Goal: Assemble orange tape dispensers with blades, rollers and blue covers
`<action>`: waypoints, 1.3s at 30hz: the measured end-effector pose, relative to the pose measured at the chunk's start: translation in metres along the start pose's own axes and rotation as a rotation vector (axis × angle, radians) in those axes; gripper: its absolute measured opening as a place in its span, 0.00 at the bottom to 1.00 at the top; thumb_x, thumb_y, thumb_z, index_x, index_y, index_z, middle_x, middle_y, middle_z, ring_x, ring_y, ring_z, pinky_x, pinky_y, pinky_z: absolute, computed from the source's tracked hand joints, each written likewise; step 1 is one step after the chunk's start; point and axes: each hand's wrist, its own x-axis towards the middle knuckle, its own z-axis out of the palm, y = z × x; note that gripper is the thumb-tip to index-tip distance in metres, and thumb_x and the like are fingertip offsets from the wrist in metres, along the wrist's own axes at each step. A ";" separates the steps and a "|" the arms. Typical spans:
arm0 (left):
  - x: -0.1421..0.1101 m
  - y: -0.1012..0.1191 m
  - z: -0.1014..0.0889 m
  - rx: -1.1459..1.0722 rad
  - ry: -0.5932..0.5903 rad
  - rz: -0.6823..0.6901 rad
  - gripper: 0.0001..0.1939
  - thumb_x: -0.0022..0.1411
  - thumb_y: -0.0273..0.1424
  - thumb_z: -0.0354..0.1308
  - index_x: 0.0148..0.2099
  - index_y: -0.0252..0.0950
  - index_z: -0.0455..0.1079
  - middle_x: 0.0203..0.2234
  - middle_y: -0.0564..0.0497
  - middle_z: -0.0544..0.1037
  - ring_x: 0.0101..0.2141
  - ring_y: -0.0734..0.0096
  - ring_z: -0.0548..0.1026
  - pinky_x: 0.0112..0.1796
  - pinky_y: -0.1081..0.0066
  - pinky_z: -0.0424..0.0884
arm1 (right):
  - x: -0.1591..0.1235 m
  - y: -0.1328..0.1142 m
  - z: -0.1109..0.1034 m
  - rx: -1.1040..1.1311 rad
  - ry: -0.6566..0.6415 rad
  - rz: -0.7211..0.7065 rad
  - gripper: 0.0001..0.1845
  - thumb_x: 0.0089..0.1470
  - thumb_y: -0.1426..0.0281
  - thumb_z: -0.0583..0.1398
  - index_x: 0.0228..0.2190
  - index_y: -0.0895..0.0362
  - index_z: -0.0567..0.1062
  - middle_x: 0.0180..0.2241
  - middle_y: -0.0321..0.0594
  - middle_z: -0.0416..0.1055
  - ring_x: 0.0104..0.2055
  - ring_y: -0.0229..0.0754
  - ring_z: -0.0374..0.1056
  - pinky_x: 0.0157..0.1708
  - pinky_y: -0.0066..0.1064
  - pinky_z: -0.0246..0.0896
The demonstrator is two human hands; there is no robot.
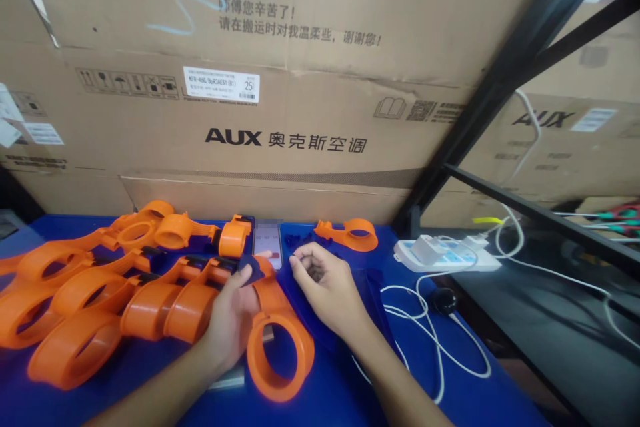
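My left hand (235, 320) grips an orange plastic ring-shaped part (277, 340) near its handle, with the thumb pressed on a small dark blue piece (250, 270) at its top. My right hand (323, 283) hovers just to the right, fingers curled in a loose pinch; what they hold, if anything, I cannot make out. Both hands are over the blue table (325, 393). A phone (267, 243) lies just beyond the fingers.
Several orange ring parts (90, 293) are piled at the left; one more orange ring (353, 233) lies behind my right hand. A white power strip (445, 255) with white cables (435, 340) sits at the right. Cardboard boxes (280, 80) wall the back; a black metal shelf frame (505, 80) stands right.
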 end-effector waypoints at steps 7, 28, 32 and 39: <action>-0.001 0.000 0.003 -0.061 -0.041 0.058 0.31 0.62 0.45 0.61 0.63 0.36 0.70 0.44 0.38 0.84 0.44 0.46 0.82 0.46 0.54 0.77 | 0.003 0.004 -0.001 0.166 0.069 0.057 0.17 0.65 0.55 0.59 0.35 0.56 0.77 0.28 0.37 0.72 0.30 0.42 0.69 0.31 0.31 0.66; -0.001 -0.002 -0.010 -0.098 -0.088 0.094 0.32 0.68 0.44 0.55 0.69 0.34 0.62 0.46 0.37 0.83 0.47 0.45 0.81 0.51 0.50 0.74 | -0.004 -0.003 0.022 0.541 -0.154 -0.032 0.17 0.61 0.63 0.65 0.52 0.49 0.79 0.52 0.43 0.74 0.51 0.46 0.73 0.50 0.38 0.72; -0.004 -0.006 -0.017 -0.049 -0.071 0.128 0.32 0.67 0.42 0.58 0.68 0.34 0.61 0.36 0.40 0.83 0.41 0.46 0.83 0.43 0.53 0.77 | -0.004 -0.003 0.017 0.592 -0.261 -0.038 0.20 0.65 0.62 0.63 0.57 0.44 0.76 0.60 0.43 0.68 0.33 0.35 0.70 0.34 0.33 0.71; -0.009 -0.003 -0.011 0.056 -0.107 0.148 0.33 0.64 0.48 0.59 0.63 0.33 0.66 0.39 0.38 0.83 0.40 0.44 0.82 0.41 0.53 0.77 | 0.000 -0.006 0.003 0.417 -0.400 -0.087 0.24 0.72 0.61 0.53 0.65 0.44 0.67 0.48 0.40 0.75 0.29 0.34 0.65 0.42 0.39 0.71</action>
